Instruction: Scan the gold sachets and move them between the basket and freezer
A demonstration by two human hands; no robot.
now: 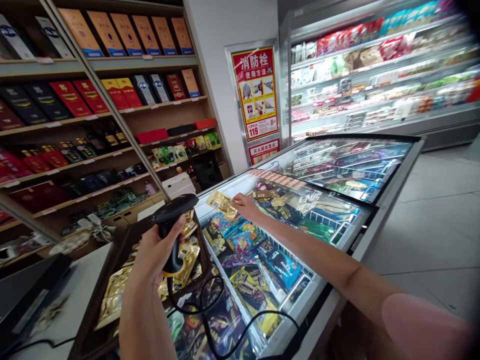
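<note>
My left hand is wrapped around the grip of a black barcode scanner, whose head points away to the right. Its cable loops down over the freezer. Out over the chest freezer, my right hand pinches a small gold foil packet by its right end. Beneath and beside the left hand, more gold packets lie in a dark brown tray. Below the right hand, colourful ice cream packages lie in the freezer; the left forearm hides part of the tray.
Left, a shelf unit holds boxes and bottles. A white counter with a black device stands at lower left. The freezer's glass lid stretches to the back right, before a lit refrigerated display. A red poster hangs on the wall.
</note>
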